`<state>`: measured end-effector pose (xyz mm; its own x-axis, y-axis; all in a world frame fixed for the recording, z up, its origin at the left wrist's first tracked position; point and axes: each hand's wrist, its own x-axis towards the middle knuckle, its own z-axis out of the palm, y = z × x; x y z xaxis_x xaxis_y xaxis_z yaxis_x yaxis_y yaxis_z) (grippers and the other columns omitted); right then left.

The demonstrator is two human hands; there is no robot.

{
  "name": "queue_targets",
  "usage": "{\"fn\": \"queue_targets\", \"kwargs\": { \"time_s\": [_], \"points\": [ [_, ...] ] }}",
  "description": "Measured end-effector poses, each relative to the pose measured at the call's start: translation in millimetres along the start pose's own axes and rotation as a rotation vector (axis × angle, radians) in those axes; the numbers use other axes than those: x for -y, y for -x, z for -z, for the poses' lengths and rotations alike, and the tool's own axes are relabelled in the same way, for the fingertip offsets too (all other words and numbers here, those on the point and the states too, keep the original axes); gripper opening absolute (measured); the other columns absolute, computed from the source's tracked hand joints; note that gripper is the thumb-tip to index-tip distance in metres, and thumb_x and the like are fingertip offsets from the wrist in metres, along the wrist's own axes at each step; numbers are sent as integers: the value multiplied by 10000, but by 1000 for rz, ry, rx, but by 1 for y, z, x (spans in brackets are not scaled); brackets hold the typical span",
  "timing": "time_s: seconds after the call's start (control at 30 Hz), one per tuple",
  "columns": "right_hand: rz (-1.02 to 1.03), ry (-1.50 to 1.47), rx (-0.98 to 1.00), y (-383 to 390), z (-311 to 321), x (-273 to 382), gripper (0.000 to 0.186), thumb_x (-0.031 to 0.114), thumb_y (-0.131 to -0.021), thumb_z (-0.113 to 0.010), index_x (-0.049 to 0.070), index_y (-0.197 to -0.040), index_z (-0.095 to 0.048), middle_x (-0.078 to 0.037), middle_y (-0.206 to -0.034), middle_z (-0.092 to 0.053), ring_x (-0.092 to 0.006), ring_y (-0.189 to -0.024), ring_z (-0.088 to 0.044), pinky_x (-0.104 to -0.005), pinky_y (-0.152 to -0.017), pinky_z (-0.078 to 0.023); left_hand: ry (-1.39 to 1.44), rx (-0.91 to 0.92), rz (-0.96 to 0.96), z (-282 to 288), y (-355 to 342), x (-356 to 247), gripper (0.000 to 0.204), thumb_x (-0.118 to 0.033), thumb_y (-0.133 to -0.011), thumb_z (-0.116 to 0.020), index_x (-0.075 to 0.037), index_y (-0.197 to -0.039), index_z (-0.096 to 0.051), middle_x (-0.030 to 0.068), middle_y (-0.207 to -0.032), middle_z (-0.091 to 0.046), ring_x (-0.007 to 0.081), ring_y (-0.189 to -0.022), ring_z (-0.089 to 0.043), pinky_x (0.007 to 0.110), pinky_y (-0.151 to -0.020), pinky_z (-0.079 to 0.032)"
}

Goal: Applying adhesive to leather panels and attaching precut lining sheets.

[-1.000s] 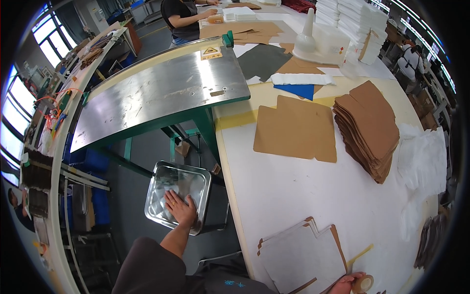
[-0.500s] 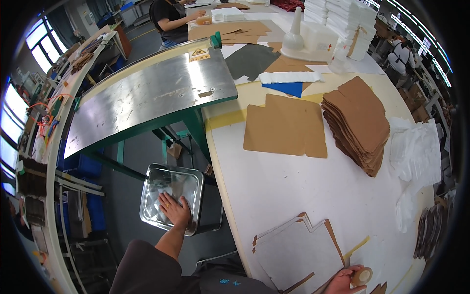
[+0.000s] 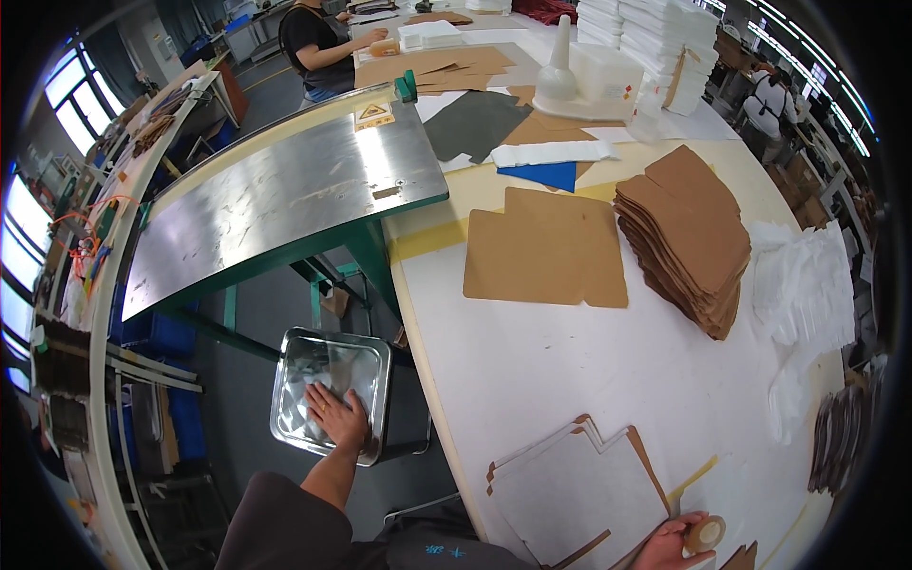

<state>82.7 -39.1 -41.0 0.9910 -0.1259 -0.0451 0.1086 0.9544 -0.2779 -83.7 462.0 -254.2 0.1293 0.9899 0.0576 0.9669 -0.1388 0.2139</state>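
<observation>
My left hand (image 3: pixel 336 419) lies flat on the shiny square metal seat of a stool (image 3: pixel 286 418), with its fingers stretched out. At the lower right my right hand (image 3: pixel 662 549) curls round a roll of tan tape (image 3: pixel 705 535) at the table's near side. Beside that hand lies a white sheet piece (image 3: pixel 579 494) with a notched corner and brown strips along its edges. A yellow strip (image 3: pixel 694 477) lies just beyond the tape roll.
On the white table (image 3: pixel 532 370) are a flat tan cut piece (image 3: pixel 546 249), a stack of brown pieces (image 3: pixel 686 228) and crumpled white sheeting (image 3: pixel 807 290). A steel-topped green bench (image 3: pixel 275 190) stands left. A white spouted bottle (image 3: pixel 560 81) is farther back. Another person (image 3: pixel 318 47) works beyond.
The view has shifted slightly, so the table and bench appear a little farther left. Both hands keep their places on the stool and at the tape roll.
</observation>
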Motion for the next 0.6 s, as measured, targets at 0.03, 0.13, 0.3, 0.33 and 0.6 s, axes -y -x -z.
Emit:
{"fn": "queue_targets", "kwargs": {
  "time_s": [0.03, 0.13, 0.3, 0.33, 0.6],
  "points": [
    [5, -1, -1, 0, 0, 1, 606, 397, -789, -769, 19, -1231, -602, -149, -1191, -618, -296, -1107, -560, -421, -865, -469, -6, 5, 1, 0, 0, 0, 792, -430, -930, -477, 53, -1500, -214, 208, -1602, -147, 352, -1493, -95, 515, -1187, -88],
    [12, -11, -12, 0, 0, 3, 593, 392, -782, -771, 24, -1219, -610, -144, -1182, -622, -299, -1106, -560, -421, -864, -467, -11, 12, -6, -1, -2, -1, 789, -434, -935, -466, 54, -1500, -212, 213, -1601, -149, 355, -1493, -93, 515, -1187, -85],
    [-5, -56, 2, -1, -3, 1, 563, 385, -771, -777, 38, -1188, -628, -129, -1167, -631, -303, -1105, -557, -414, -865, -462, -26, 28, 5, 1, 0, -2, 784, -438, -947, -443, 49, -1507, -190, 217, -1598, -153, 351, -1494, -95, 512, -1190, -81],
    [1, -56, 3, -1, -3, 0, 563, 385, -771, -777, 38, -1188, -628, -129, -1167, -631, -303, -1105, -557, -414, -865, -462, -40, 11, 4, 1, 0, 2, 789, -442, -948, -440, 46, -1510, -179, 217, -1598, -155, 346, -1495, -95, 508, -1192, -81],
    [12, -4, -29, 1, -5, 2, 561, 376, -759, -793, 40, -1177, -631, -124, -1159, -634, -300, -1110, -556, -419, -873, -467, -55, 52, 8, 4, 0, -3, 777, -456, -966, -406, 43, -1515, -173, 218, -1601, -139, 357, -1494, -79, 492, -1202, -57]
  ]
}}
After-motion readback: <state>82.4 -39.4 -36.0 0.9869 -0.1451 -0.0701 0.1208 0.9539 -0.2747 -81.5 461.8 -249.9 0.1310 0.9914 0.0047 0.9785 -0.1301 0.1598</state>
